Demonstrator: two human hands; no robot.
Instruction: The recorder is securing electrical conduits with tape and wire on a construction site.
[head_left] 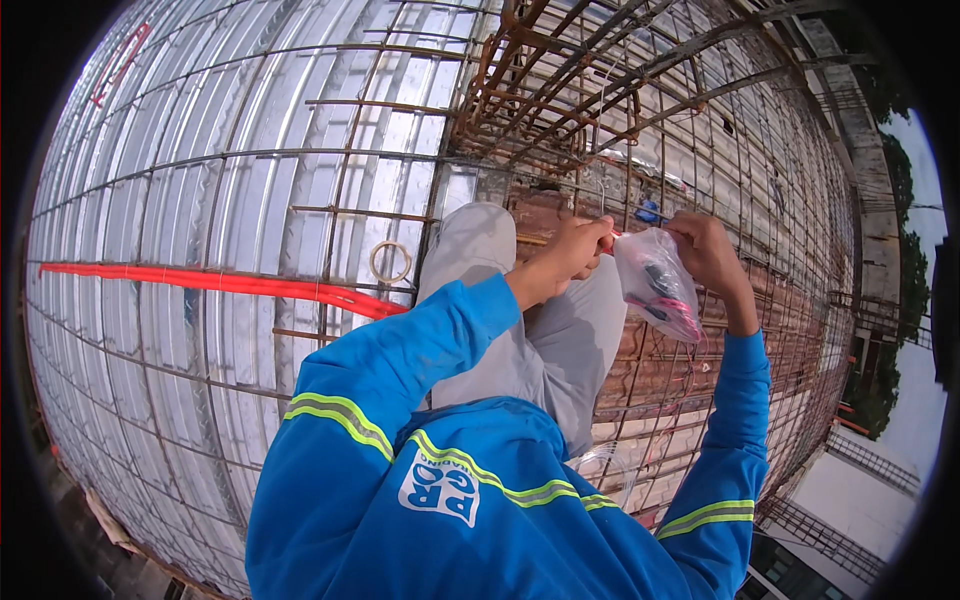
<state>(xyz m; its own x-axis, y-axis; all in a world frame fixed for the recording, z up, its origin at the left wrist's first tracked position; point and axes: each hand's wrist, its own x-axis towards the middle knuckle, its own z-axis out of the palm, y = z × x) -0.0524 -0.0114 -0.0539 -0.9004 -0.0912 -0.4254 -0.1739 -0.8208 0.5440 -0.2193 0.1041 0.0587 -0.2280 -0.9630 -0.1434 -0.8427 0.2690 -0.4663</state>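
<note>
A clear plastic bag (645, 258) hangs between my two hands, over the rebar beside my knees. Through its film I see a dark item (660, 278) and something pink-red at the bottom, too blurred to name. My left hand (565, 255) is closed at the bag's left upper edge, its fingers pinching a small red thing whose kind I cannot make out. My right hand (703, 248) is closed on the bag's upper right side, fingertips bent against the plastic.
Rebar mesh (350, 155) covers ribbed metal decking (230, 200). Red tubes (230, 283) lie across it at left, near a pale ring (390, 262). A rusty rebar cage (540, 70) rises ahead. A blue scrap (648, 211) lies beyond the bag.
</note>
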